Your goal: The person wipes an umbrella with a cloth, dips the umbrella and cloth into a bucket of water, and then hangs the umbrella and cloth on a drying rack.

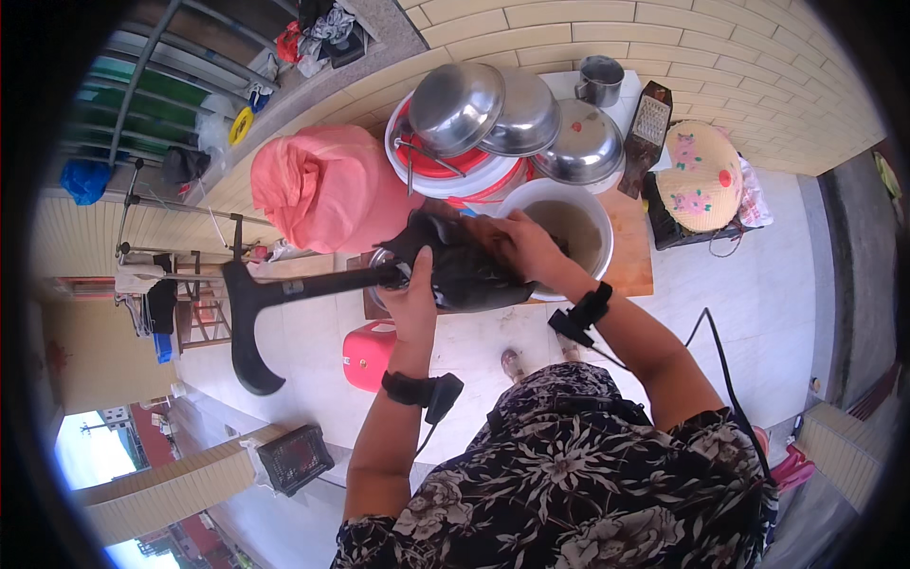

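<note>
A black umbrella (473,274) lies across in front of me, its canopy bunched up. Its bare shaft (323,283) runs out to the left and ends in a curved black handle (247,327). My left hand (414,295) grips the umbrella where the shaft meets the fabric, thumb on the cloth. On the canopy's far right side is my right hand (525,245), its fingers bent against the dark fabric; the fingertips are partly hidden. Just beyond it stands a white bucket (604,235) with murky water (569,220) in it.
Stacked metal basins (455,107) rest on lidded buckets at the back. A pink sack (320,192) stands left of them, a metal mug (599,80) and grater (650,121) right. A wooden board (631,263) lies under the bucket. A red plastic container (368,355) sits on the floor.
</note>
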`<state>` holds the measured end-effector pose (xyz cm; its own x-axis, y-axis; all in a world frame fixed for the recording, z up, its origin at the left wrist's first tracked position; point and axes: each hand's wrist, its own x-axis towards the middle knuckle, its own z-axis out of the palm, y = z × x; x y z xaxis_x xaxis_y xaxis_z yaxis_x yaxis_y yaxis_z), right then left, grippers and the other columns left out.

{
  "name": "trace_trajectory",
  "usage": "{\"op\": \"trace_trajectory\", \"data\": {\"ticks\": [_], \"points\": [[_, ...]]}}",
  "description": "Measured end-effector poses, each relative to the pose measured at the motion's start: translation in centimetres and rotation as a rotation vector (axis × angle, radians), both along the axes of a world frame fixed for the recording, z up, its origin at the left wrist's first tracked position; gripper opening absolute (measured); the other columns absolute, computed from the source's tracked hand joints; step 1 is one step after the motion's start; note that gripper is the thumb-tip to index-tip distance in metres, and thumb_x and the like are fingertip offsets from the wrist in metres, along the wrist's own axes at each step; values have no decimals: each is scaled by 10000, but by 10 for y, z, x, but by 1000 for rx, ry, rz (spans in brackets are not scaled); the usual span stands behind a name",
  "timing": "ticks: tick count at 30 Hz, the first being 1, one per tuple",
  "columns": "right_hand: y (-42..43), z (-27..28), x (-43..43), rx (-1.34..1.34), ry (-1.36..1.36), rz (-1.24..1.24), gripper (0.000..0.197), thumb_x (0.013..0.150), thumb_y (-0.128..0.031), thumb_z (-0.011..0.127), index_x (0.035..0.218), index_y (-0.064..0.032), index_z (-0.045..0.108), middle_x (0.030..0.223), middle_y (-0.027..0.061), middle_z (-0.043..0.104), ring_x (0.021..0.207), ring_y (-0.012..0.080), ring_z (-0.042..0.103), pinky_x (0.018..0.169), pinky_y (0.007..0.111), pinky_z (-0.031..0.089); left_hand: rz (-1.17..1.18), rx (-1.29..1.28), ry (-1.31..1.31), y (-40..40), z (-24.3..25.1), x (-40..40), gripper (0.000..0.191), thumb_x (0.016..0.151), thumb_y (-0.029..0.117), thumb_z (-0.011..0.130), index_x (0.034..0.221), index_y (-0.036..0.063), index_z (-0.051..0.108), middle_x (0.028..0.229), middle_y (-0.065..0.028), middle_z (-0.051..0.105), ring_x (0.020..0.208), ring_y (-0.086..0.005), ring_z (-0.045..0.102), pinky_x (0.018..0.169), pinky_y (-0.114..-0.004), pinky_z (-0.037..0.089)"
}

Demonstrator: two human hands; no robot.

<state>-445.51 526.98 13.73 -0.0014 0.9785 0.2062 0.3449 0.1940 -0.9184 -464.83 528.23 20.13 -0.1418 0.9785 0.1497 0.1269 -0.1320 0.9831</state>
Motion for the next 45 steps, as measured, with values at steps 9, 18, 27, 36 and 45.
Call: {"op": "trace_trajectory", "data": {"ticks": [9, 18, 27, 36, 45], "points": [[7, -129, 67, -824, -437, 145, 241, 836, -228, 526, 939, -49, 650, 886, 216, 629, 934, 362, 596, 812, 431, 470, 102, -83, -53, -30, -19, -35, 290, 829, 83, 653, 1079, -30, 561, 1046, -57, 602, 917, -126, 561, 839, -270, 449], [-10, 31, 46, 40, -87, 159, 385, 725, -52, 599, 1109, -53, 587, 1042, 185, 586, 881, 353, 606, 806, 390, 473, 192, -165, -103, 0, 5, 7, 266, 790, 94, 698, 997, -29, 585, 934, -43, 609, 792, -102, 556, 727, -233, 445], [6, 34, 42, -462, -278, 185, 352, 827, -147, 492, 1159, -198, 596, 1022, 151, 564, 966, 315, 581, 820, 404, 477, -243, -71, -102, -21, 16, 26, 243, 820, 38, 657, 1045, 33, 566, 948, 2, 586, 839, -74, 531, 759, -218, 440], [29, -213, 85, -465, -608, -215, 254, 856, -147, 467, 1004, -34, 639, 996, 218, 616, 884, 389, 621, 803, 453, 504, -44, -137, -139, -34, -17, -21, 398, 830, 2, 592, 1213, -12, 484, 1246, -100, 484, 1110, -180, 494, 970, -297, 384], [4, -171, 100, -627, -716, 110, 199, 766, -129, 549, 846, 12, 665, 892, 209, 647, 847, 384, 621, 761, 443, 504, 452, -345, -346, -26, -16, -18, 416, 776, 71, 685, 1145, -35, 526, 1055, -109, 598, 889, -184, 596, 770, -296, 509]]}}
